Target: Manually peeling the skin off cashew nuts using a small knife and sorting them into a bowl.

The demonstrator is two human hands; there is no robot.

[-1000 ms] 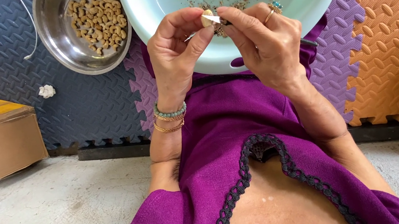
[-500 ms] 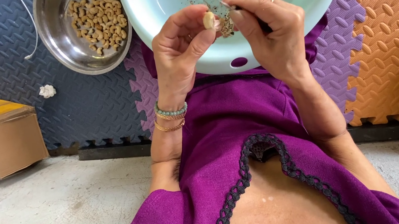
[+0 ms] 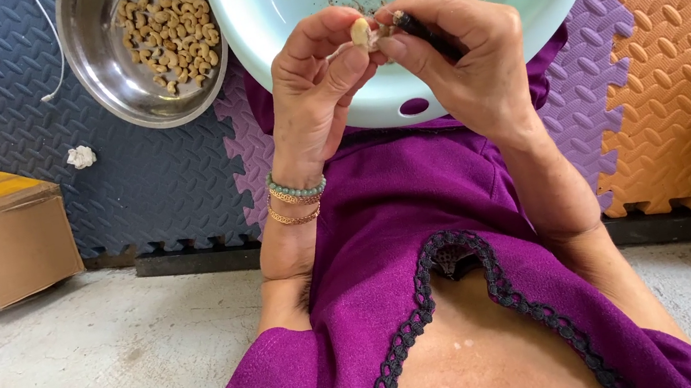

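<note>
The left hand (image 3: pixel 314 87) pinches a pale cashew (image 3: pixel 360 32) between thumb and forefinger, just above the near rim of the mint basin (image 3: pixel 349 100). The right hand (image 3: pixel 462 53) has its fingers pressed around a dark tool (image 3: pixel 420 27), its tip touching the nut. This looks like the peeling step: skin crumbs lie in the basin. The next move, I judge, needs a light scrape without breaking the nut. At 10 o'clock a steel bowl (image 3: pixel 97 76) holds peeled nuts.
</note>
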